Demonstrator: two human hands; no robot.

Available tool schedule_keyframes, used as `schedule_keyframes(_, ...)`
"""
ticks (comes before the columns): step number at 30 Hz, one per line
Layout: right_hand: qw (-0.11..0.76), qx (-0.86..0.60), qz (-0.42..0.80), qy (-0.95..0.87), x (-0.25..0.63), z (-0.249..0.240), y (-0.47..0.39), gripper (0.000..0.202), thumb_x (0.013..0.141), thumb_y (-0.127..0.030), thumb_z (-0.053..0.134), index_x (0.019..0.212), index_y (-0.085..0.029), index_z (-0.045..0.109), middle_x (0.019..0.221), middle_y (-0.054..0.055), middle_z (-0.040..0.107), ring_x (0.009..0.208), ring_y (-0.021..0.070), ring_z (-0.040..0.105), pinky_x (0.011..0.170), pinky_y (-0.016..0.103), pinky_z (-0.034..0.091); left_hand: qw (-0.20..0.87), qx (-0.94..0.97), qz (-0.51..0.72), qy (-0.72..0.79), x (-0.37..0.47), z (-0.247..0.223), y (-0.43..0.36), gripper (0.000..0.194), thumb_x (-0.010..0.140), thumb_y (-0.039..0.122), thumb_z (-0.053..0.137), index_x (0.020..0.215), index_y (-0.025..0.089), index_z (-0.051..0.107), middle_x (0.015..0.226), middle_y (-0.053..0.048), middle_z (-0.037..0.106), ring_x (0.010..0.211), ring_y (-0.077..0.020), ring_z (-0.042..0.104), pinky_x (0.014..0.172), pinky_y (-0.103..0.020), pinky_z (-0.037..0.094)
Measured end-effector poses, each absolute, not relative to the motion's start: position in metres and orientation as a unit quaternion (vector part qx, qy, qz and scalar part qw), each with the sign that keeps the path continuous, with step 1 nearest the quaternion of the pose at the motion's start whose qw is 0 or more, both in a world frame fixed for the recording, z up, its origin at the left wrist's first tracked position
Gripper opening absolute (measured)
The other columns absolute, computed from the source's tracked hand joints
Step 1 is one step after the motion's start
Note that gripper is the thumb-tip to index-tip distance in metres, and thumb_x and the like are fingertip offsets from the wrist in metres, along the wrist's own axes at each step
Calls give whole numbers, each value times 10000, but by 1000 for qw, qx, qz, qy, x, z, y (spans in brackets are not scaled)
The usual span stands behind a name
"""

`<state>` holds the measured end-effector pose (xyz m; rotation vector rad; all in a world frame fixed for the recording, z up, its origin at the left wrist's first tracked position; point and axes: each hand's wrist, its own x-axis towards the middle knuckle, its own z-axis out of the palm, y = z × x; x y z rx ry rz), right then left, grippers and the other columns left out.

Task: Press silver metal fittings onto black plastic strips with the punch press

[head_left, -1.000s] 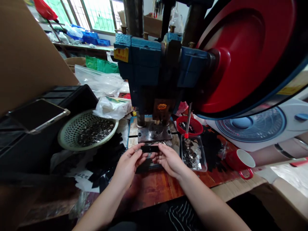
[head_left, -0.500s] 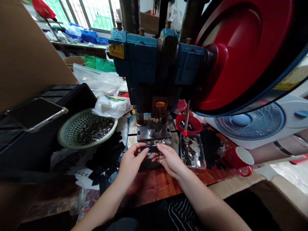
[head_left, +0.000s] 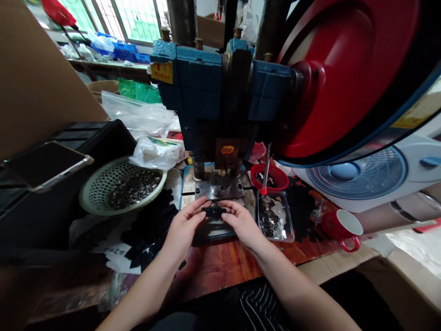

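Note:
A short black strip (head_left: 214, 212) is stretched level between my two hands, just in front of the press's metal die block (head_left: 220, 186). My left hand (head_left: 183, 225) pinches its left end between thumb and fingers. At the other end, my right hand (head_left: 243, 224) pinches it the same way. Small metal pieces lie behind the strip, partly covered by my fingers. Above the die block stands the blue press (head_left: 200, 87), its large red flywheel (head_left: 344, 73) at the right.
To the left, a pale green basket (head_left: 90, 195) holds many small metal parts, near a pile of black strips (head_left: 148, 234). On the right are a clear tray (head_left: 288, 225) of metal pieces, a red bowl (head_left: 284, 180), a red mug (head_left: 332, 227) and a fan (head_left: 358, 174).
The strip now lies flatter and more fully in view between my hands. My right fingers have shifted from the strip's corner to a grip along its end. The view has moved slightly.

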<state>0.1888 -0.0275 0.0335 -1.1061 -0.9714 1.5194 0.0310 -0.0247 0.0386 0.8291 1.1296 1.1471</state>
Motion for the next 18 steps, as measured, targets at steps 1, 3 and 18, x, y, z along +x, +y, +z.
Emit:
schedule_keyframes(1,484,-471,600,-429,190,33,-26,281,666,-184,608,944,-204,647,796,-10,651,706,129,577,694,266,440,610,376,493,493,31,38,-23,491,635,290,713,1105,171,635,1081,-96,672,950,-215,618,831,-320,467)
schedule_keyframes(3,474,-492,552,-478,192,30,-23,255,710,-200,564,951,-207,651,847,7,668,756,150,594,730,292,453,561,436,476,517,31,35,-17,431,654,318,695,1055,167,657,1029,-86,687,919,-221,625,842,-343,463)
schedule_keyframes(18,444,-582,174,-659,206,12,80,113,771,-211,603,849,-197,684,955,75,588,951,204,550,894,347,414,224,695,396,556,50,24,88,212,750,305,569,866,179,695,911,-84,649,946,-241,570,877,-362,426)
